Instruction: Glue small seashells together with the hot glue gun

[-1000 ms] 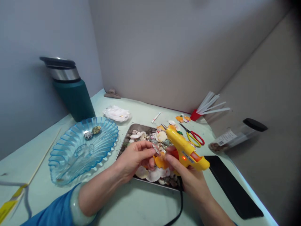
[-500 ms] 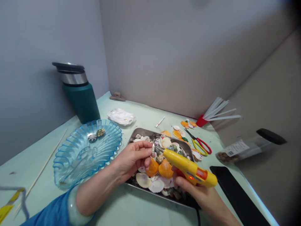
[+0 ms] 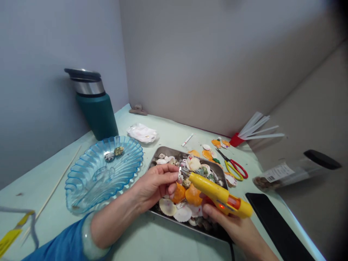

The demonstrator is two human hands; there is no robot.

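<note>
My left hand [image 3: 160, 179] pinches a small whitish piece [image 3: 179, 174], likely a shell, between thumb and fingertips. In my right hand [image 3: 217, 214] is a yellow hot glue gun [image 3: 214, 190], its red light lit. The metal nozzle [image 3: 186, 172] points left and meets or nearly meets the small piece; whether they touch I cannot tell. Both hands are above a metal tray [image 3: 187, 226] full of seashells, among them orange scallop shells [image 3: 193, 195] and white shells [image 3: 182, 214]. My right fingers are partly hidden behind the gun.
A blue shell-shaped dish [image 3: 89, 174] with two small shells stands left, near a green bottle [image 3: 98, 116]. Scissors [image 3: 233, 168], orange shells [image 3: 208, 155] and a red cup of glue sticks [image 3: 236, 140] lie beyond the tray. At right are a clear jar [image 3: 295, 175] and a black slab [image 3: 272, 217].
The view has shifted slightly, so everything sits a little further right. Both hands hold nearly the same pose, with the nozzle still at the small piece.
</note>
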